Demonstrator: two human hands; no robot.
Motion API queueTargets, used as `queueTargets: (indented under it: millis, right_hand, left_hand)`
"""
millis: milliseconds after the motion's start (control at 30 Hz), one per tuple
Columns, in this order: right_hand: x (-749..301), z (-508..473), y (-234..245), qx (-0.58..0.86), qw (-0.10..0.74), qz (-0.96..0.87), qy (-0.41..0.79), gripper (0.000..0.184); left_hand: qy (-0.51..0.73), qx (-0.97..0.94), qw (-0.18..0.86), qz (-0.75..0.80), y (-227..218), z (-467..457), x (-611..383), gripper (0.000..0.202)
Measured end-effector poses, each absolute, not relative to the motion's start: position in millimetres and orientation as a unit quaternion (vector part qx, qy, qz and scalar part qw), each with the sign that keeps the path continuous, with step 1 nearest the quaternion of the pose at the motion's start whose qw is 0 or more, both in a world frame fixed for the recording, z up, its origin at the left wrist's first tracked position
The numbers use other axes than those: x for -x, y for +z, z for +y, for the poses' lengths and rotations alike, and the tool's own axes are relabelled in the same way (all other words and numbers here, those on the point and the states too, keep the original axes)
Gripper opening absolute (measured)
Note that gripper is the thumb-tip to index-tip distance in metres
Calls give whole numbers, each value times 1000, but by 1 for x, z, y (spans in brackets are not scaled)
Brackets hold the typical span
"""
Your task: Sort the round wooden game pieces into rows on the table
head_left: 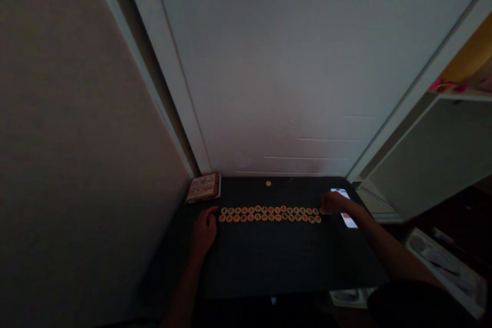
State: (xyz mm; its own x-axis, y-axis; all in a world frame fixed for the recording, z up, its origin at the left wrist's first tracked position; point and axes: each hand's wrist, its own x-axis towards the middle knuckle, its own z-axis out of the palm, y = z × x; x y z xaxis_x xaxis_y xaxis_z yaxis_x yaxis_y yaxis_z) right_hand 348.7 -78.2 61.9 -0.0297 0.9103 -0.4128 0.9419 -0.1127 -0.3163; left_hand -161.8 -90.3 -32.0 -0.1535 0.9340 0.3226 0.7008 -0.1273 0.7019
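Observation:
Two long rows of round wooden Chinese chess pieces (271, 218), marked in red and dark characters, lie across the dark table. My right hand (333, 202) is at the right end of the upper row, its fingers closed on a Chinese chess piece (322, 211) that they partly cover. Near the left end of the rows, my left hand (205, 229) rests on the table with thumb and forefinger apart, holding nothing. A single disc (268, 183) lies apart behind the rows, its face too plain to read.
The dark table (269, 261) stands against a white door panel (269, 87). A patterned box or book (203, 187) sits at its back left corner. A phone with a lit screen (349, 220) lies partly under my right wrist. White boxes (442, 266) are lower right.

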Motion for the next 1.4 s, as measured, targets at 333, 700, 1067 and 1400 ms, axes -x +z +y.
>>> queueTargets:
  millis: [333,700,1067,1400]
  right_hand:
    - [-354,-79,55,-689,19,671,-273,11]
    - [-356,-68,62,-668,21,701,-248,7]
    - [-304,-18,66,-573,-27,801,-169,51]
    - [-220,20,48,-475,-32,867,-149,58]
  left_hand:
    - [401,-631,147,647,-33,-91,162,36]
    - [409,-631,148,642,-33,-90,162,36]
    - [411,-625,158,644,-29,-92,161,37]
    - [409,-625,167,644,-31,-92,163,38]
